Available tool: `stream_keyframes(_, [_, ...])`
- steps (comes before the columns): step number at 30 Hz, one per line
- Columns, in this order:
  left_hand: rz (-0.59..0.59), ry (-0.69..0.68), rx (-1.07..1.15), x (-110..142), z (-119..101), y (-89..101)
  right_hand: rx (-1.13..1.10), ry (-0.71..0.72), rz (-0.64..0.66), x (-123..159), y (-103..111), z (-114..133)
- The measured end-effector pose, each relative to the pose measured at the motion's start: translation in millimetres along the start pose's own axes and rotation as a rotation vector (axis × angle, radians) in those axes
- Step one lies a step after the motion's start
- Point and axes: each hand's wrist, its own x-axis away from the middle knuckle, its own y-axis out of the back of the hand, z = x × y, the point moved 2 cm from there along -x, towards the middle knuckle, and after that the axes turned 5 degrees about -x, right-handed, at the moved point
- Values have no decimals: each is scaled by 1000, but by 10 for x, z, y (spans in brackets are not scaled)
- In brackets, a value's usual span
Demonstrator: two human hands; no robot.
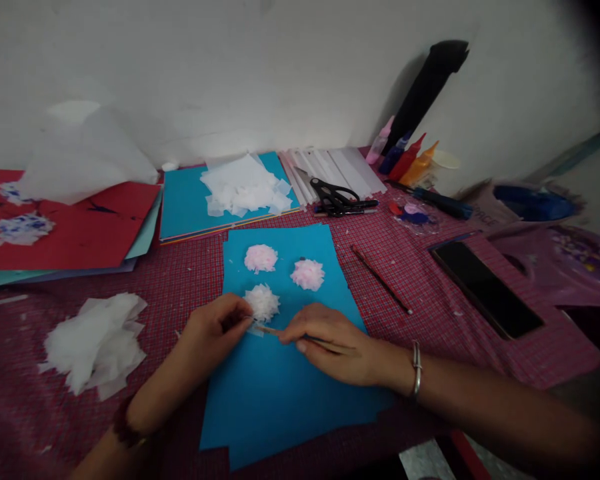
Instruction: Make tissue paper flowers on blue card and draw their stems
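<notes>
Near the tabletop's left edge a heap of white tissue is lying, well apart from your hands. Your left hand is pinching a small tissue scrap just beside the white pom-pom on the blue sheet. Your right hand is gripping a thin stick, its long axis running left to right, its tip meeting the scrap between both hands. The left hand is sitting nearer the pom-pom. Two pink pom-poms are lying beyond, toward the far edge. Farther right a pencil and a phone are resting clear, blocking nothing.
</notes>
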Motion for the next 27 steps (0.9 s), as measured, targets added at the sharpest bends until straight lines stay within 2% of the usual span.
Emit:
stream_keyframes(6, [-16,-17,9,11,-3,-16,240,-40,205,9,-40,16])
stream_keyframes(11, [-57,56,43,37,10,1,561,54,396,77,-148,72])
stream_keyframes(15, [-44,174,104,47,40,20,692,124,425,108,-215,111])
stream_keyframes(27, [-6,154,74,53,67,23,570,-5,418,52,-149,71])
